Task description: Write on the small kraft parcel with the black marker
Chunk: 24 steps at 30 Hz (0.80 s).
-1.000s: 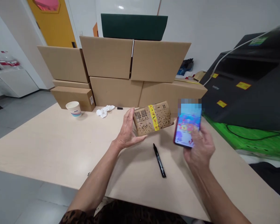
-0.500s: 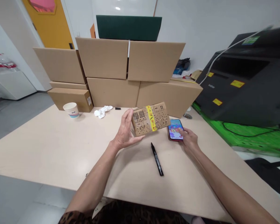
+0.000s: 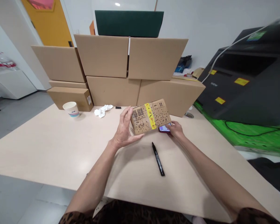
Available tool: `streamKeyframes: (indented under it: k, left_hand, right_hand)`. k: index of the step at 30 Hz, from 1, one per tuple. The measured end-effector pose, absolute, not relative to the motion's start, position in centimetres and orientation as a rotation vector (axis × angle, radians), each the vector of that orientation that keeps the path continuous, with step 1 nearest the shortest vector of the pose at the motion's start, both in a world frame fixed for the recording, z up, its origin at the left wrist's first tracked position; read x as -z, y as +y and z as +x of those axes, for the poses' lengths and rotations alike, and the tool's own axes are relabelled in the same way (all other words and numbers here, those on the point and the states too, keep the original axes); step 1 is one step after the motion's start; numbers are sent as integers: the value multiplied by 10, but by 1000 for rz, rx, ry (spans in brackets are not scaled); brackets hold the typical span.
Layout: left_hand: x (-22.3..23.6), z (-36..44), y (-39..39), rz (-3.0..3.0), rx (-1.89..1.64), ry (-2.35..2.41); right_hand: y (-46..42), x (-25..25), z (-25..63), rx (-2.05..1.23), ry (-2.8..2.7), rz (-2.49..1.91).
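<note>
My left hand (image 3: 125, 130) grips the left end of a small cardboard box (image 3: 141, 119), thumb along its lower edge. The box is tilted above the table, its printed face toward me, with a band of yellow tape across it. In my right hand (image 3: 176, 129) is a smartphone (image 3: 164, 128) with a lit screen. Most of the phone is hidden behind the box's lower right corner. Between my forearms a black marker pen (image 3: 158, 159) lies uncapped on the table.
Large cardboard boxes (image 3: 113, 91) are stacked along the table's (image 3: 60, 146) back edge, a dark green box (image 3: 129, 23) on top. A paper cup (image 3: 71, 109), crumpled tissue (image 3: 103, 110) and black cap (image 3: 118, 107) sit before them. A dark printer (image 3: 242, 84) stands at right.
My right hand has moved left with the phone, which now sits partly behind the small box. My left hand and the box have barely moved.
</note>
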<state>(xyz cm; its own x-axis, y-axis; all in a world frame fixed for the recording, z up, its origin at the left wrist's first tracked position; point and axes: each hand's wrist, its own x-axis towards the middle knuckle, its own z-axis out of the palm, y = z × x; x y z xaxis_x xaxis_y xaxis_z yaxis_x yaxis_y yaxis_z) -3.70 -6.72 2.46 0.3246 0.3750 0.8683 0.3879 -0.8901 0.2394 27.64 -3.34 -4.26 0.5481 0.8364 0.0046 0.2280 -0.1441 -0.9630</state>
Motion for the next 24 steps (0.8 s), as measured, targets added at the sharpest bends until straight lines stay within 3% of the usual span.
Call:
streamKeyframes:
  k: [6,13,20,24]
  left_hand:
    - [-25,-39,-66,-2538,1663,-760]
    - [-23,-38,-64,-2529,1688,-747]
    - [-23,-38,-64,-2483,1741,-760]
    - [-26,-43,-64,-2359,1962,-922]
  right_hand:
    - [-36,26,258,-527,-1196,-2138]
    - [-47,25,236,-316,-1468,-2327]
    - [-54,23,234,-163,-1602,-2309]
    - [-60,22,226,-296,-1597,-1856]
